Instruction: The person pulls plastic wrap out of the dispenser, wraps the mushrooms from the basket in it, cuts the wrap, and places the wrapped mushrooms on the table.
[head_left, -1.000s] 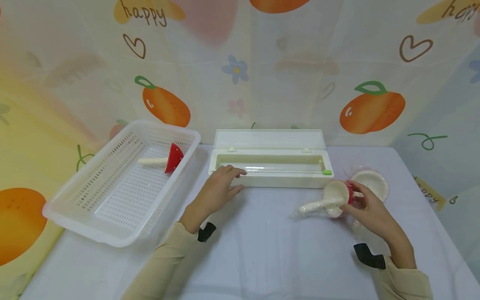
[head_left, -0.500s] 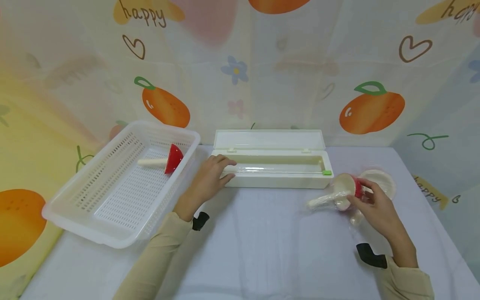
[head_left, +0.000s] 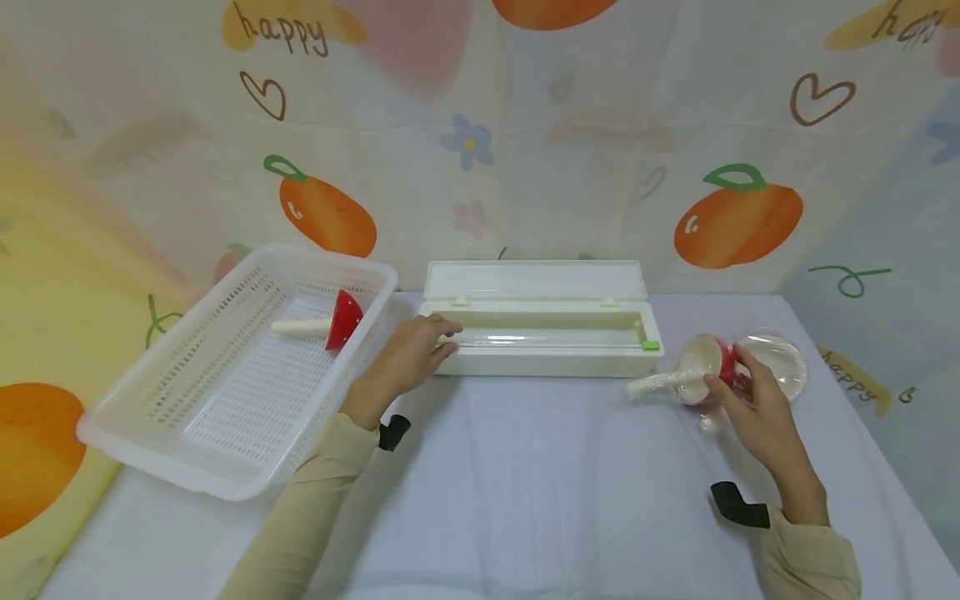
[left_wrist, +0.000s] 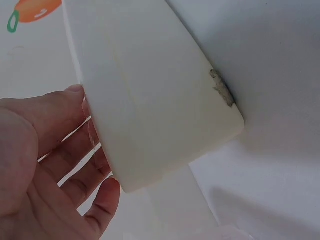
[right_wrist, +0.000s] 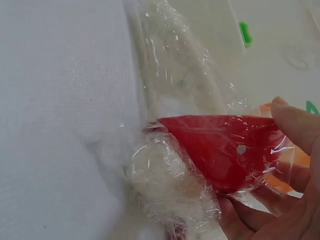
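Note:
At the right of the head view, my right hand (head_left: 761, 408) holds a toy mushroom (head_left: 701, 367) by its red, white-dotted cap, fingers and thumb around it. Clear film wraps the mushroom, and its cream stem points left. A second film-wrapped mushroom (head_left: 780, 367) lies just beyond that hand, its pale round underside showing. At the left end of a white cling film dispenser (head_left: 540, 362), my left hand (head_left: 408, 354) has loosely bent fingers. In the left wrist view its fingertips lie along the edge of the dispenser (left_wrist: 155, 115); no firm grip shows.
The dispenser's lid (head_left: 536, 282) stands raised, and a green slider (head_left: 650, 345) sits at its right front. Left of it is a white perforated basket (head_left: 225, 467) with an unwrapped red-capped mushroom (head_left: 343, 321) inside. A patterned cloth (head_left: 585, 183) hangs behind the white-covered table (head_left: 540, 500).
My right hand has moved the held mushroom right and slightly back, and the second mushroom has shifted right too. My left hand has slid left along the dispenser to its end.

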